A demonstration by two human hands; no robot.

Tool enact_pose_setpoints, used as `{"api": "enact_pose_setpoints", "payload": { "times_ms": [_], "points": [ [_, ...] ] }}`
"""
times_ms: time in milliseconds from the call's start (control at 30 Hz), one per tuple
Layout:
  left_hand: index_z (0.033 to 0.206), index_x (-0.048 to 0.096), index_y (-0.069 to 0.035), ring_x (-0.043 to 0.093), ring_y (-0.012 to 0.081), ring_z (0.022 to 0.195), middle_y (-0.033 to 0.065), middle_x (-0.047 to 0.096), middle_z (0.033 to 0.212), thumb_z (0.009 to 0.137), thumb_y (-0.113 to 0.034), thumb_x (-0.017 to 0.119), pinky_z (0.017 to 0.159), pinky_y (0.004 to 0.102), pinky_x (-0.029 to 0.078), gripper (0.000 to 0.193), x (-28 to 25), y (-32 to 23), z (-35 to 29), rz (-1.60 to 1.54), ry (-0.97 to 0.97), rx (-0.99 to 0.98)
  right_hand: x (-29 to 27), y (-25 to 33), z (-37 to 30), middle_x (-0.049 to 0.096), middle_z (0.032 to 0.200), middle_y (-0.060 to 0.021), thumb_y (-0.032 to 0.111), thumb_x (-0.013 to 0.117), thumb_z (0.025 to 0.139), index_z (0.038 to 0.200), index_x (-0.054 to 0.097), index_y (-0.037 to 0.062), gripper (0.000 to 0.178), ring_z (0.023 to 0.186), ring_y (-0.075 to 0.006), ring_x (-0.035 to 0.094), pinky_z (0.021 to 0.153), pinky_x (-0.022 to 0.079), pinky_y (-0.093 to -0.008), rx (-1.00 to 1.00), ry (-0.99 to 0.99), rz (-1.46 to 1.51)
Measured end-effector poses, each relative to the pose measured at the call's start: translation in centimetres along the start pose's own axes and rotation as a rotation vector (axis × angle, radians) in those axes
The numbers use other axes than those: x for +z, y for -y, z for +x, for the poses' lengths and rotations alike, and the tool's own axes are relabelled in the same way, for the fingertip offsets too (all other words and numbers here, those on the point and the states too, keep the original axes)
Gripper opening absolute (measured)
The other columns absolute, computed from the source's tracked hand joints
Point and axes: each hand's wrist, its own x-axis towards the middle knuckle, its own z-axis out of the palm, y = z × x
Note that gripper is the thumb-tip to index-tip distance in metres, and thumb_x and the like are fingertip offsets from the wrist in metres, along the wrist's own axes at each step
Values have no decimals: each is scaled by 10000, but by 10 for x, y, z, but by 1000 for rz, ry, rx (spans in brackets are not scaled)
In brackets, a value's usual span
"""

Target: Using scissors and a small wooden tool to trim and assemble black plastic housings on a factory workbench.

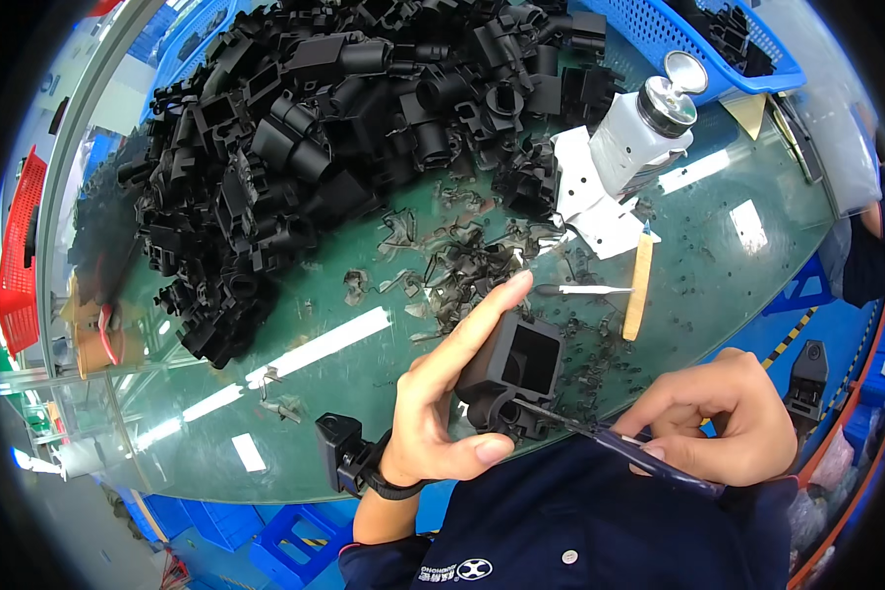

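Note:
My left hand (433, 413) is closed around a black plastic part (511, 369), a boxy shape with a square opening facing up and a rounded tube section at its lower end. In the fingers of my right hand (718, 418) is a slim dark tool (649, 462) with a thin tip; the frame does not settle its exact kind. Its tip reaches the lower end of the plastic part. Beyond my left fingertips lie a white stick with a dark end (590, 290) and a yellow-handled tool (639, 285) with a pointed end.
A large heap of black plastic parts (305, 147) covers the far left of the green tabletop (344, 369). Thin black scraps (462, 265) lie in the middle. At the far right stand a white bottle with its metal lid raised (629, 143) and a blue basket (659, 39).

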Motion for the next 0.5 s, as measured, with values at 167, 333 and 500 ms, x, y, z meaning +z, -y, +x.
{"api": "enact_pose_setpoints", "payload": {
  "times_ms": [167,333,500],
  "points": [
    [1272,310,154,371,303,1243,256,348,1338,676,-335,655,1020,336,251,845,-1,5,2,23,38,28,0,0,-1,430,416,21,32,644,783,853,606,-26,99,369,-1,325,378,207,-229,-3,-21,-20],
    [1274,307,152,387,297,1232,249,356,1336,684,-358,649,1017,337,257,852,0,2,1,15,35,-23,1,1,-1,427,416,22,27,647,778,850,605,-24,98,369,-1,326,377,206,-228,-7,-17,-15],
    [1280,303,148,387,287,1232,243,347,1344,678,-378,658,1016,334,256,875,1,0,2,18,15,-23,0,0,-1,430,423,25,24,648,773,853,605,-20,101,371,0,321,381,208,-225,0,-12,-15]
  ]
}}
